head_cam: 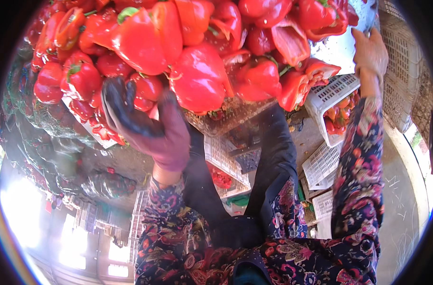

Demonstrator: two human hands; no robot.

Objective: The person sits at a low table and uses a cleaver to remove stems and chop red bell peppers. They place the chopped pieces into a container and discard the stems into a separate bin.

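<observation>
A heap of red bell peppers [198, 78] fills the top of the head view, some whole and some cut open with pale insides showing. My left hand [149, 128], in a purple glove with a dark coated palm, is at the heap's near edge. Its fingers and thumb stand apart, close to a smaller red pepper [147, 89]; I see nothing gripped. My bare right hand [371, 53] reaches to the far right, by the edge of a shiny wet surface [335, 50]. Its fingers are partly hidden, so whether it grips something cannot be told.
Below the heap runs a worn wooden edge [230, 119]. A white plastic crate [334, 89] on the right holds peppers, and another crate [223, 156] stands between my legs. More crates [398, 71] are stacked at far right. Green net sacks [60, 124] lie at left.
</observation>
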